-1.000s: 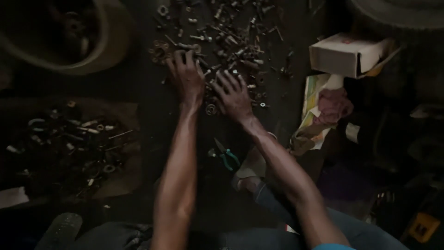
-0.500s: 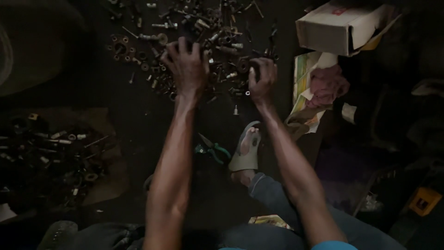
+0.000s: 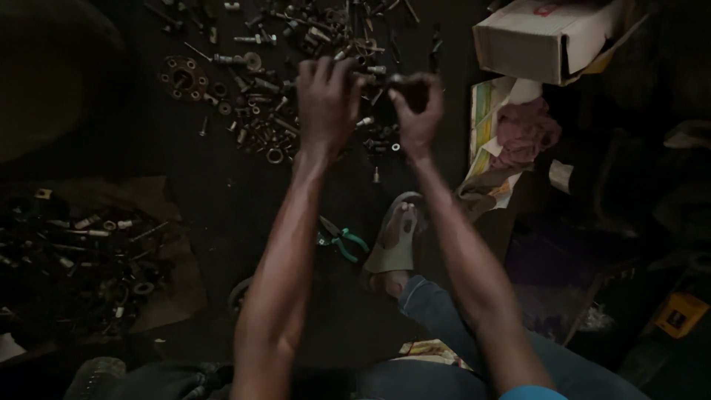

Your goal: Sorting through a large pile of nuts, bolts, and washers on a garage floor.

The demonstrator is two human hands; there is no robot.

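both hands are working together above the pile of bolts (image 3: 296, 44) on the dark floor: the left hand (image 3: 326, 104) and right hand (image 3: 416, 111) are each gripping one end of a dark part (image 3: 385, 79), likely a bolt with a nut, held between them clear of the scatter. to do this well, i judge one hand should be holding firm while the other is turning, with the piece kept level so no loose bit is dropping back into the heap. what exactly the fingers are pinching is too dim to tell. pliers (image 3: 341, 241) with green handles are lying near the sandalled foot (image 3: 396, 241), within reach if the thread is sticking; a cardboard box (image 3: 548, 37) is sitting to the right.
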